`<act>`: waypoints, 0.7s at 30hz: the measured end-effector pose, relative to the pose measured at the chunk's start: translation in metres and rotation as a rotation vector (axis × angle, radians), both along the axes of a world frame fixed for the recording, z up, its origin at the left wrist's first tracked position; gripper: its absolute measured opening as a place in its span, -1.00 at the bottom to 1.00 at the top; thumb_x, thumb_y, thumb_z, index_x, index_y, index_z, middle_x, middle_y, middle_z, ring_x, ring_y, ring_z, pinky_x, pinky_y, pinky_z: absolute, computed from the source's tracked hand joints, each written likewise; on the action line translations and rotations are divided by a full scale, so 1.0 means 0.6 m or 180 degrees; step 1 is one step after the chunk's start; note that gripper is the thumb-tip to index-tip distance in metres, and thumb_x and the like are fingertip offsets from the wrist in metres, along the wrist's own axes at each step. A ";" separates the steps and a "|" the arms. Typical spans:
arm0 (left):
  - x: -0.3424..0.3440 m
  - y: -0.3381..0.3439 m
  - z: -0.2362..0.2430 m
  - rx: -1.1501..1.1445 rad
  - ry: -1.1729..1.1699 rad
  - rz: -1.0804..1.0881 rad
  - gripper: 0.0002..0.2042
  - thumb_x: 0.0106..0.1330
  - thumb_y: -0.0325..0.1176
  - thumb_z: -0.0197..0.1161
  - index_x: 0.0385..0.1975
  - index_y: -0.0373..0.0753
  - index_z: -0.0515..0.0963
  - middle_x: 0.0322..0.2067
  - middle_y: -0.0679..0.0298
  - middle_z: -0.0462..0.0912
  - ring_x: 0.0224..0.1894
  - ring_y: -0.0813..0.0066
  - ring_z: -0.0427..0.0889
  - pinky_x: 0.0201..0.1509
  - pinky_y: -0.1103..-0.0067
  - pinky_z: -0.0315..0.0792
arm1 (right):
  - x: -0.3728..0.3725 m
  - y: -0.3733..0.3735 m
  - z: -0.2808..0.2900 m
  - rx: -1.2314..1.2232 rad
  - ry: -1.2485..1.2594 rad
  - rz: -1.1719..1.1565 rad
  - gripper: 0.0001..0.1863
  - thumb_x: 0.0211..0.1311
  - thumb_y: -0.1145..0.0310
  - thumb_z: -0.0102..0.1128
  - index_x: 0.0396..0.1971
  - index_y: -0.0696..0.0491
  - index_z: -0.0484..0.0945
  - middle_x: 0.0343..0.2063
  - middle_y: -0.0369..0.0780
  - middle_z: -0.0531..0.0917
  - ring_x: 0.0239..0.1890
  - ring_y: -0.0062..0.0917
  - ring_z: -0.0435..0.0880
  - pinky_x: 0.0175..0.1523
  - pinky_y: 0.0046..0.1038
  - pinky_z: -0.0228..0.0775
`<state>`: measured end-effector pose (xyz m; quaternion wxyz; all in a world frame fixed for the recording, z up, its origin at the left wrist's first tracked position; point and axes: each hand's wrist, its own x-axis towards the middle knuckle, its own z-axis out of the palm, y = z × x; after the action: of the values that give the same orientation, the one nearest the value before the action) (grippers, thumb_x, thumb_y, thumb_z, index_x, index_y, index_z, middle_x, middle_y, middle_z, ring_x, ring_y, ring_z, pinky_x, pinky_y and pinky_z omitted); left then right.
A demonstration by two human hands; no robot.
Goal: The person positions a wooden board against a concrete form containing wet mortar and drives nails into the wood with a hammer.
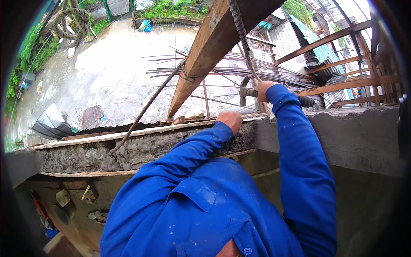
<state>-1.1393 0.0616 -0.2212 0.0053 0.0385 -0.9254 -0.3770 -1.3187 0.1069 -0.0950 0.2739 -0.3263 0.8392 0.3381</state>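
My right hand (262, 91), arm stretched forward past the ledge, is closed around a claw hammer (244, 92). The metal head points left of my fist, and a dark grip (306, 101) shows on the other side of my wrist. My left hand (230, 121) is bent into a fist at the outer edge of the rough concrete ledge (85, 159), next to a thin wooden board (102, 138). Its fingertips are turned away, so what they hold, if anything, is hidden. A thick wooden beam (205, 55) slants up just beyond my left hand.
A bent steel bar (147, 109) runs from the beam to the ledge. Twisted rope (238, 21) hangs beside the beam. Long rebar rods (265, 73) lie beyond, with timber rails (346, 85) at right. Far below is wet ground (115, 64). A smooth grey wall (359, 139) continues rightward.
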 end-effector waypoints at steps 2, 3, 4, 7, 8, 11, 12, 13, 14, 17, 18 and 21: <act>-0.003 0.002 -0.004 -0.0034 0.0091 -0.0068 -0.79 0.19 -0.30 0.08 -0.48 -0.32 0.54 -0.50 -0.06 0.62 -0.41 0.03 0.65 -0.33 0.25 0.50 | -0.001 0.007 -0.001 0.0063 0.0014 0.0014 -0.66 -0.06 0.38 0.08 -0.24 0.16 0.63 -0.20 0.03 0.63 -0.12 -0.17 0.63 0.00 -0.27 0.48; -0.004 0.003 -0.007 -0.0072 0.0171 -0.0134 -0.81 0.19 -0.32 0.07 -0.48 -0.32 0.54 -0.51 -0.05 0.62 -0.42 0.04 0.65 -0.34 0.26 0.50 | -0.001 0.010 -0.001 0.0122 0.0018 0.0030 -0.66 -0.06 0.38 0.09 -0.24 0.15 0.63 -0.19 0.02 0.63 -0.11 -0.17 0.63 0.00 -0.27 0.48; -0.003 0.002 -0.012 -0.0071 0.0165 -0.0111 -0.81 0.19 -0.32 0.07 -0.48 -0.32 0.54 -0.51 -0.05 0.62 -0.42 0.04 0.65 -0.34 0.26 0.50 | 0.006 0.002 0.005 0.0124 0.0012 0.0053 -0.66 -0.06 0.38 0.09 -0.24 0.15 0.63 -0.19 0.02 0.63 -0.11 -0.17 0.63 0.00 -0.27 0.48; -0.003 0.000 -0.024 -0.0204 0.0384 -0.0238 -0.82 0.19 -0.35 0.05 -0.48 -0.31 0.54 -0.53 -0.03 0.61 -0.43 0.06 0.65 -0.35 0.25 0.50 | 0.018 -0.012 0.020 0.0090 -0.0026 -0.0022 -0.65 -0.06 0.36 0.10 -0.23 0.13 0.63 -0.18 0.00 0.63 -0.11 -0.17 0.63 0.01 -0.28 0.48; -0.003 0.001 -0.025 -0.0223 0.0447 -0.0266 -0.82 0.20 -0.35 0.05 -0.48 -0.31 0.54 -0.53 -0.01 0.61 -0.43 0.07 0.64 -0.36 0.26 0.50 | 0.016 -0.012 0.021 0.0072 -0.0022 -0.0020 -0.65 -0.07 0.35 0.11 -0.23 0.12 0.63 -0.19 0.00 0.64 -0.12 -0.17 0.63 0.00 -0.28 0.48; -0.006 0.005 -0.024 -0.0288 0.0488 -0.0340 -0.81 0.22 -0.33 0.06 -0.47 -0.30 0.53 -0.53 0.02 0.61 -0.43 0.09 0.65 -0.37 0.26 0.49 | -0.001 -0.003 0.013 -0.0024 -0.0027 0.0050 -0.65 -0.08 0.34 0.12 -0.23 0.11 0.64 -0.21 0.00 0.64 -0.13 -0.18 0.64 -0.02 -0.27 0.49; -0.007 0.007 -0.023 -0.0334 0.0464 -0.0376 -0.81 0.22 -0.31 0.07 -0.47 -0.30 0.53 -0.53 0.03 0.61 -0.43 0.10 0.65 -0.37 0.27 0.49 | -0.008 0.003 0.009 -0.0104 -0.0037 0.0130 -0.65 -0.08 0.34 0.12 -0.24 0.11 0.64 -0.22 0.00 0.65 -0.15 -0.18 0.64 -0.03 -0.27 0.49; -0.004 0.004 -0.023 -0.0341 0.0441 -0.0362 -0.81 0.22 -0.31 0.07 -0.47 -0.30 0.53 -0.53 0.03 0.61 -0.43 0.10 0.65 -0.37 0.27 0.49 | -0.004 -0.007 0.011 -0.0111 -0.0059 0.0145 -0.65 -0.08 0.34 0.12 -0.24 0.11 0.64 -0.22 0.00 0.65 -0.15 -0.18 0.64 -0.03 -0.27 0.49; -0.003 0.002 -0.022 -0.0330 0.0410 -0.0322 -0.80 0.23 -0.29 0.08 -0.46 -0.29 0.53 -0.53 0.03 0.61 -0.43 0.10 0.65 -0.37 0.27 0.49 | 0.003 -0.020 0.022 -0.0059 -0.0097 0.0096 -0.65 -0.07 0.38 0.10 -0.23 0.15 0.63 -0.22 0.01 0.65 -0.13 -0.20 0.65 -0.04 -0.27 0.50; -0.004 0.003 -0.020 -0.0306 0.0581 -0.0255 -0.81 0.19 -0.33 0.06 -0.51 -0.29 0.55 -0.57 0.03 0.61 -0.47 0.13 0.65 -0.41 0.29 0.50 | -0.008 -0.021 0.021 -0.0013 -0.0127 0.0018 -0.64 -0.08 0.41 0.10 -0.23 0.19 0.62 -0.22 0.01 0.65 -0.14 -0.21 0.67 -0.08 -0.26 0.52; -0.006 0.006 -0.019 -0.0286 0.0773 -0.0206 -0.82 0.14 -0.40 0.03 -0.56 -0.29 0.56 -0.61 0.04 0.60 -0.52 0.16 0.65 -0.45 0.32 0.51 | -0.014 -0.014 0.019 0.0031 -0.0126 -0.0018 -0.64 -0.10 0.41 0.11 -0.22 0.19 0.62 -0.22 0.01 0.65 -0.15 -0.21 0.67 -0.08 -0.26 0.52; -0.003 0.002 -0.022 -0.0207 0.0752 -0.0144 -0.83 0.15 -0.39 0.02 -0.55 -0.29 0.54 -0.61 0.03 0.60 -0.52 0.16 0.64 -0.45 0.31 0.50 | -0.002 -0.029 0.027 0.0069 -0.0155 -0.0082 -0.62 -0.12 0.40 0.13 -0.21 0.19 0.62 -0.23 0.01 0.65 -0.16 -0.21 0.67 -0.09 -0.26 0.53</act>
<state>-1.1412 0.0631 -0.2341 0.1070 -0.0273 -0.9307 -0.3487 -1.3199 0.0895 -0.0790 0.3021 -0.3206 0.8327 0.3357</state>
